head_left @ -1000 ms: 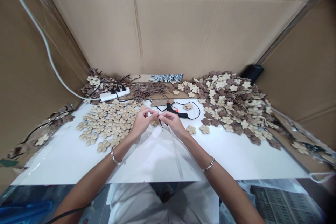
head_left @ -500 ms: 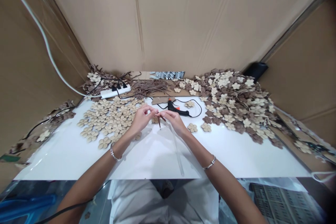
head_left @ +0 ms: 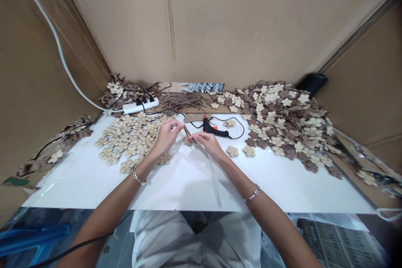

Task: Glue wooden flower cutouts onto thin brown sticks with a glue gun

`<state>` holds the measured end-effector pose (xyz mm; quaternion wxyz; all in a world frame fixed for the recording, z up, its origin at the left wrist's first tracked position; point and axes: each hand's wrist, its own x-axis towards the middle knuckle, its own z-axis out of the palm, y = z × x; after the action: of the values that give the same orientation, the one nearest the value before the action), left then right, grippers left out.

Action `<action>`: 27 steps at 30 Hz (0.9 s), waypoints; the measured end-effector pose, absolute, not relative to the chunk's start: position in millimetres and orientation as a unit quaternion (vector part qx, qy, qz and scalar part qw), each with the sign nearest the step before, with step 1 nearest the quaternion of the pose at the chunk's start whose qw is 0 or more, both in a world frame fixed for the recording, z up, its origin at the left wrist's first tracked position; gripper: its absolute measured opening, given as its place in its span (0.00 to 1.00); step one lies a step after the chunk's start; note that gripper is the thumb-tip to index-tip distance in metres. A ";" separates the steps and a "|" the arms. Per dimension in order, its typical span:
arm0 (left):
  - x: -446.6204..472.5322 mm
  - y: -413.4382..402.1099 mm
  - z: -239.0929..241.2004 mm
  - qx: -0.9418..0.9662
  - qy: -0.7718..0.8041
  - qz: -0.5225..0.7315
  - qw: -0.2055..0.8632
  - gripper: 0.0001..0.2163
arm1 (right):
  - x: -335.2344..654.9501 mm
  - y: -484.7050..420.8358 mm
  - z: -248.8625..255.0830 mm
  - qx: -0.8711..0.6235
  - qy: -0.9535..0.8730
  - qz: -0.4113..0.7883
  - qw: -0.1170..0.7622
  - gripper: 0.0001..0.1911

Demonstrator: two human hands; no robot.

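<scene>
Between my two hands is a thin brown strip (head_left: 187, 132), doubled so that two ends point down. My left hand (head_left: 169, 133) pinches its upper end between thumb and fingertips. My right hand (head_left: 206, 141) pinches the strip lower down, near the loose ends. Just beneath the fingers lies a beige flower (head_left: 186, 140), partly hidden by them. A clear glue stick (head_left: 215, 184) lies on the white table by my right wrist. The black hot glue gun (head_left: 215, 128) with an orange trigger rests behind my right hand.
Beige flowers (head_left: 132, 138) spread over the table's left side. A heap of brown and beige flowers (head_left: 279, 121) fills the right. Brown strips (head_left: 182, 101) lie at the back beside a white power strip (head_left: 141, 105). The glue gun's black cord (head_left: 241, 123) loops on the table.
My left hand has drawn a little up and left, away from my right fingertips, and more of the brown strip shows between them. The camera view has shifted slightly.
</scene>
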<state>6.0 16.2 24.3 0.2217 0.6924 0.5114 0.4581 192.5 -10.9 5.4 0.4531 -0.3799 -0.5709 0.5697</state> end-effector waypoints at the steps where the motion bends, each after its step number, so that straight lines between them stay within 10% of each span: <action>1: 4.9 16.8 24.6 0.690 0.515 0.458 0.219 0.10 | 192.1 -11.2 6.0 -0.381 -0.570 0.569 0.454 0.14; 27: 11.3 6.0 25.2 0.741 0.502 0.389 0.218 0.14 | 192.4 -9.6 -0.5 -0.383 -0.572 0.560 0.461 0.19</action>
<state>11.3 6.0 25.2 0.2184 0.7410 0.5019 0.3890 192.4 -9.6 -0.5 0.4611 -0.3829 -0.5716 0.5604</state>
